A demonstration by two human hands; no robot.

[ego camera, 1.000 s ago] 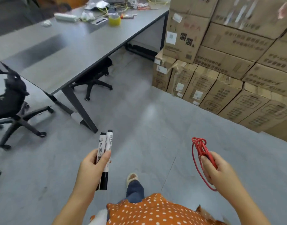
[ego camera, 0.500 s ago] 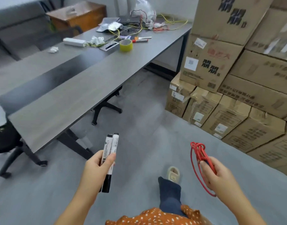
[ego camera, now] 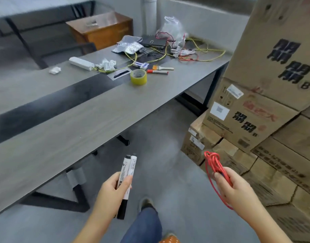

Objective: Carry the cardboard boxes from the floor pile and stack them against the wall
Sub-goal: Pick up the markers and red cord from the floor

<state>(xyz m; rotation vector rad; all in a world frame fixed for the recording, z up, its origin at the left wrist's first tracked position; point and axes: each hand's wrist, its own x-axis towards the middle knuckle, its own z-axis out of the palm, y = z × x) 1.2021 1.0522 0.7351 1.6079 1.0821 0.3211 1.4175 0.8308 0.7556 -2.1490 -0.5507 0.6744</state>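
red cord (ego camera: pixel 214 163) in right hand (ego camera: pixel 233 188); left hand (ego camera: pixel 112 191) grips markers (ego camera: pixel 127 172).

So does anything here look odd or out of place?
Yes: for a box-carrying job, both hands are full. The left hand grips two markers, and the right hand grips a red cord. Loose wires sprawl across the far table.

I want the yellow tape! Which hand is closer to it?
Left. The left hand, holding two markers, is below the yellow tape; the right hand, holding red cord, is farther right.
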